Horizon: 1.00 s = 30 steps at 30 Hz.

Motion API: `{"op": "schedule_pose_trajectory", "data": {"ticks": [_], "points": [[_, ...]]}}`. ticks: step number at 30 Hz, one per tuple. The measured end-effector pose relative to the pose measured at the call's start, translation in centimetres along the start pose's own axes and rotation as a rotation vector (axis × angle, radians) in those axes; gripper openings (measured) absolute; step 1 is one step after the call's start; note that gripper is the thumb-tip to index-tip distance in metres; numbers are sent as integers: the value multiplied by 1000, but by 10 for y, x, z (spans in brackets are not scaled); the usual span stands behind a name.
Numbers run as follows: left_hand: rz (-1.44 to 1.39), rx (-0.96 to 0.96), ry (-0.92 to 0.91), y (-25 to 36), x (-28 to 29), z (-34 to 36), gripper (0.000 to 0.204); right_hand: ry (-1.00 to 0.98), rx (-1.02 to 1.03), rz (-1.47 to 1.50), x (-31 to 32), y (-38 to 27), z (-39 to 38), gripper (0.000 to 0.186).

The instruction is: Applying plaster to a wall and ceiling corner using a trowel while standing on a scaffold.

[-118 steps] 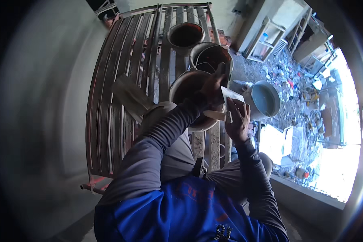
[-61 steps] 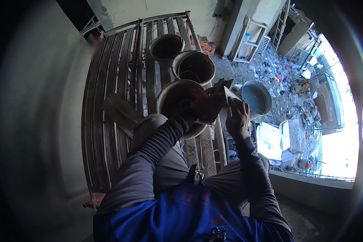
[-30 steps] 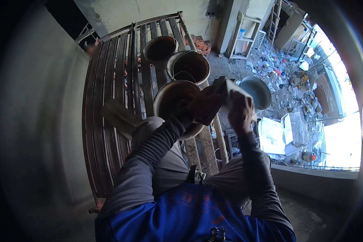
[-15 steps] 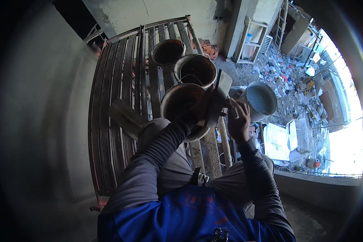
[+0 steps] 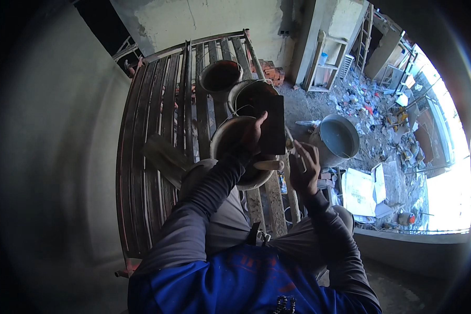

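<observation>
My left hand (image 5: 254, 132) grips a dark rectangular board (image 5: 271, 125), its thumb lying along the board's left edge, above the nearest bucket (image 5: 223, 137). At the board's right side, my right hand (image 5: 306, 168) has its fingers on a metal trowel (image 5: 290, 137), seen nearly edge-on. A pale wooden handle (image 5: 267, 165) sticks out leftward below the board, beside that hand. A middle bucket (image 5: 238, 91) with a wire handle is partly hidden by the board; a farther bucket (image 5: 220, 78) stands behind it on the slatted platform (image 5: 136, 157).
A large bucket of greyish liquid (image 5: 337, 136) stands below to the right, among rubble (image 5: 361, 102) and pale cardboard (image 5: 357, 193). Red bricks (image 5: 272, 73) lie behind the platform, a wooden plank (image 5: 165, 159) angles across its slats, and a wall (image 5: 68, 157) rises at the left.
The dark board has turned from a steep, edge-on angle to show its broad face. My right fingers have shifted slightly down, and the pale handle has come into view below the board.
</observation>
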State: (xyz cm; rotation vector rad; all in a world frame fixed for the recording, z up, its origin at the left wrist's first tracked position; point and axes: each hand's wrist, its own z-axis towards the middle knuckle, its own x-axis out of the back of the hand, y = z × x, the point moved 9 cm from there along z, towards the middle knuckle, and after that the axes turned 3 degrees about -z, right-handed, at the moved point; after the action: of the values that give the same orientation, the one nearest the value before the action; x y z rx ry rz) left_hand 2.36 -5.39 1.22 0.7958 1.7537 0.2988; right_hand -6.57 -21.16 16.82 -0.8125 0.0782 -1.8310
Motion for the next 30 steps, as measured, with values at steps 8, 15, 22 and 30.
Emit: {"op": "schedule_pose_trajectory", "data": {"ticks": [8, 15, 22, 30], "points": [[1344, -1309, 200, 56, -64, -81, 31, -31, 120, 29, -2, -19, -5, 42], [758, -430, -41, 37, -59, -47, 27, -29, 93, 39, -2, -10, -1, 41], [123, -188, -65, 12, -65, -42, 30, -55, 28, 8, -10, 24, 4, 45], [523, -512, -96, 12, -89, -61, 30, 70, -264, -139, 6, 109, 6, 45]]}}
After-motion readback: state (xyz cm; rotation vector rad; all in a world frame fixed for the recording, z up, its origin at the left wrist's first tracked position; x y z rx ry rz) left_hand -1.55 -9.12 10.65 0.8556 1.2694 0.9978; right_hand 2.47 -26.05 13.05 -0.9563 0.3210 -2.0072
